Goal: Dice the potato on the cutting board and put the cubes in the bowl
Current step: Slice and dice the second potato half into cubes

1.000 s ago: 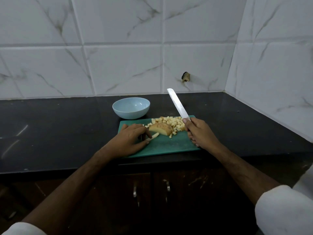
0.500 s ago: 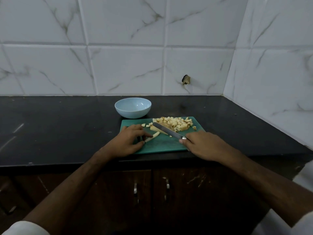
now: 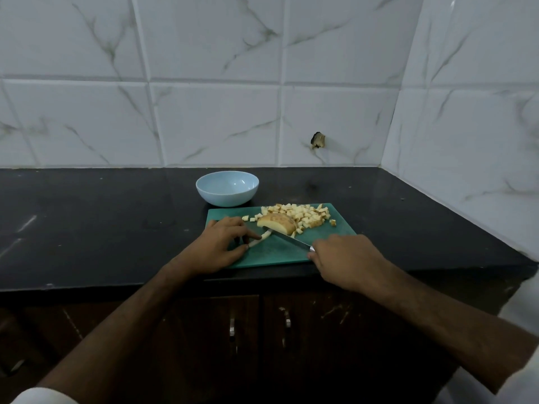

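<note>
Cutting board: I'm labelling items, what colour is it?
Green cutting board, clearest in the head view.

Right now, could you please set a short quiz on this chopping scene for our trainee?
1. True or false: the pale blue round bowl already holds potato cubes.
2. Which hand grips the steel-bladed knife: A left, B right?
3. Fill in: the left hand pinches a pale potato ____ on the green plastic cutting board.

Key: 1 false, the diced potato cubes lie on the board; 2 B, the right hand; 3 strip.
</note>
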`<state>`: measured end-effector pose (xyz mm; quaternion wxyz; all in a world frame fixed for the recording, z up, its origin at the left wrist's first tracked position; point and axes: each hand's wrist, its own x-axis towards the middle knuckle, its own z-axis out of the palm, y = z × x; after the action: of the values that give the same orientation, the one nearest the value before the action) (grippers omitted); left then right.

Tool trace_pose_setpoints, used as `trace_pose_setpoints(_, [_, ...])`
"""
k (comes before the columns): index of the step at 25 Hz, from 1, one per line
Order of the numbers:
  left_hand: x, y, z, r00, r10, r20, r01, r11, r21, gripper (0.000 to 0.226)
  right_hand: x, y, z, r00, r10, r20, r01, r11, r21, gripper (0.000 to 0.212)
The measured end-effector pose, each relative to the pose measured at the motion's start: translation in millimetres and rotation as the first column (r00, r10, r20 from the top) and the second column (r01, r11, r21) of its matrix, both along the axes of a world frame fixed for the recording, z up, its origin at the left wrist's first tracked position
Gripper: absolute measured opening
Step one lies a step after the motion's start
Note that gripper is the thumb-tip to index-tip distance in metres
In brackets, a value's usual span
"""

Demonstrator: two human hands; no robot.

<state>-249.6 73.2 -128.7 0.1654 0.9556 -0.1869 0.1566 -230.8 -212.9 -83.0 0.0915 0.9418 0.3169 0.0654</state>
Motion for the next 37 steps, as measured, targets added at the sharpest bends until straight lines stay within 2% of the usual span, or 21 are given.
trace_pose_setpoints(1, [0.0,-0.3,0.0,1.000,-0.001,0.001,0.001,1.000,0.001,0.043,-0.7,1.1,-2.3,1.000,0.001,-0.023,0.000,1.000,0.015,0.036])
trace_pose_setpoints(4, [-0.1,0.1,-0.5,1.000,-0.002,0.001,0.002,1.000,-0.004,0.044,5.4,0.3,-6.4,0.940,-0.017,-0.341,0.084,0.980,0.183,0.037])
trace_pose_setpoints(5, [0.2,0.7,-0.9,1.000,-0.001,0.000,0.001,1.000,-0.004,0.044,5.6,-1.1,-5.9,0.943,-0.013,-0.333,0.077,0.980,0.181,0.037])
trace_pose_setpoints(8, [0.6,0.9,-1.3,1.000,0.002,0.003,-0.002,1.000,-0.004,0.041,2.2,-5.2,-2.7,0.997,-0.020,-0.069,0.026,0.996,0.081,0.035])
trace_pose_setpoints(9, [0.8,0.5,-1.2,1.000,0.002,0.005,-0.002,1.000,-0.004,0.041,1.1,-6.0,0.6,0.999,-0.016,-0.045,0.020,0.995,0.098,0.034])
trace_pose_setpoints(11, [0.9,0.4,-1.8,1.000,-0.001,0.005,0.001,1.000,-0.007,0.043,-0.2,-4.7,6.7,0.995,-0.014,-0.094,0.029,0.987,0.161,0.033])
trace_pose_setpoints(17, [3.3,3.2,-4.3,1.000,-0.002,0.007,0.002,1.000,-0.011,0.039,-3.5,3.1,-10.9,0.940,-0.011,-0.341,0.086,0.975,0.206,0.036])
trace_pose_setpoints(19, [3.2,4.0,-4.6,1.000,0.001,0.003,-0.001,1.000,-0.015,0.037,-3.9,3.0,-8.2,0.949,-0.016,-0.316,0.077,0.980,0.183,0.036])
trace_pose_setpoints(23, [1.6,2.6,-4.2,1.000,0.007,0.015,-0.006,1.000,-0.020,0.035,-1.2,0.3,8.2,0.985,-0.023,-0.170,0.047,0.990,0.136,0.038])
trace_pose_setpoints(25, [-0.2,1.8,-3.0,1.000,0.011,0.024,-0.010,0.999,-0.041,0.036,-2.0,-0.1,10.1,0.979,-0.022,-0.202,0.055,0.986,0.159,0.038])
trace_pose_setpoints(29, [1.2,2.1,-4.0,0.999,0.029,0.038,-0.028,0.999,-0.047,0.034,-7.4,1.9,-6.6,0.932,0.003,-0.361,0.073,0.978,0.197,0.038])
trace_pose_setpoints(34, [2.7,3.7,-6.3,0.999,0.033,0.042,-0.031,0.998,-0.058,0.030,-5.8,0.9,5.9,0.977,-0.005,-0.213,0.034,0.991,0.131,0.036])
trace_pose_setpoints(37, [2.3,3.8,-5.2,0.999,0.027,0.040,-0.025,0.998,-0.061,0.025,-9.4,1.5,7.5,0.965,0.024,-0.261,0.019,0.986,0.163,0.036])
